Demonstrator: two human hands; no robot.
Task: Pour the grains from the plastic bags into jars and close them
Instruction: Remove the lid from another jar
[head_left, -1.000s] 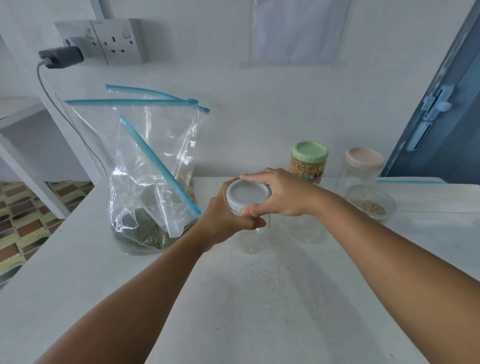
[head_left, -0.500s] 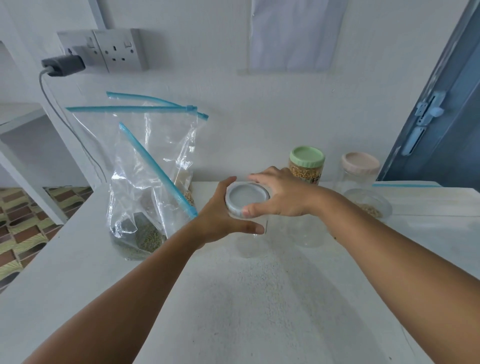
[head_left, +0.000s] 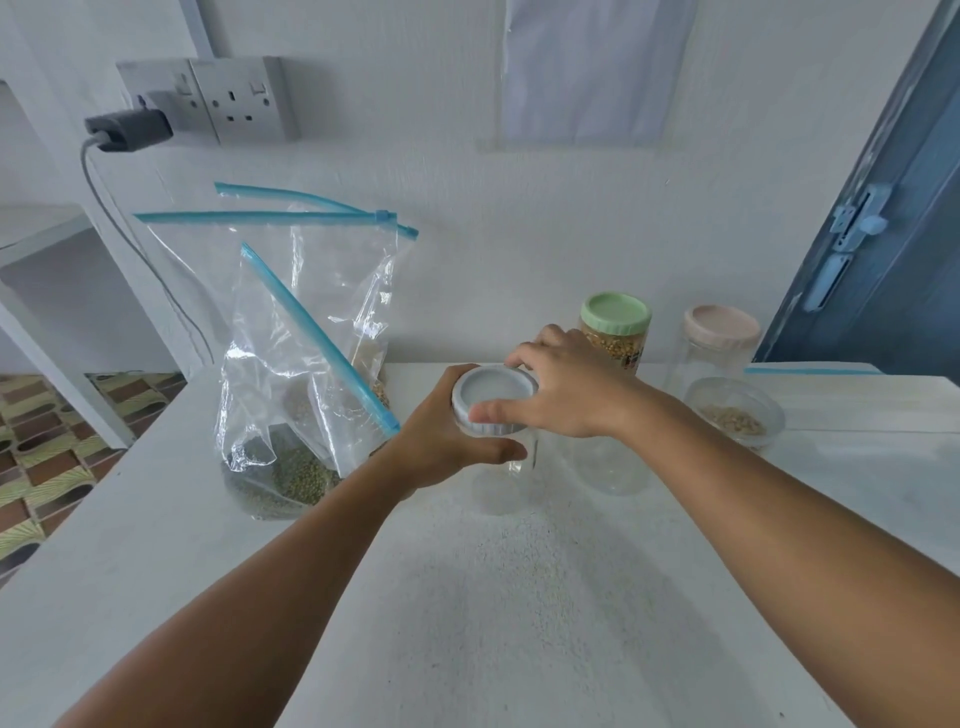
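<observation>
A clear jar (head_left: 501, 480) with a pale grey ribbed lid (head_left: 493, 399) stands upright on the white table (head_left: 156, 545), its long axis vertical and the lid facing up toward my camera. I cannot tell what, if anything, is inside it. My left hand (head_left: 441, 436) wraps the jar just under the lid, thumb curled across the front of the glass. My right hand (head_left: 566, 387) sits over the lid from the far side, fingers curled around its rim and thumb pressed to the near edge.

Left of the jar, a clear zip bag (head_left: 291, 395) with a blue seal strip stands slumped, a layer of greenish grain at its bottom; a second bag (head_left: 358, 291) rises behind it against the wall. Right of the jar and touching nothing I can make out stands another clear jar (head_left: 613, 467), mostly hidden by my right wrist. Beyond the jar, by the wall, a green-lidded jar (head_left: 615, 332) holds yellow-brown grain, and further right a pink-lidded jar (head_left: 719, 338) stands behind a small clear tub (head_left: 735, 413) of pale grain. Above the bags, a charger (head_left: 127, 130) is plugged into a wall socket (head_left: 244, 101).
</observation>
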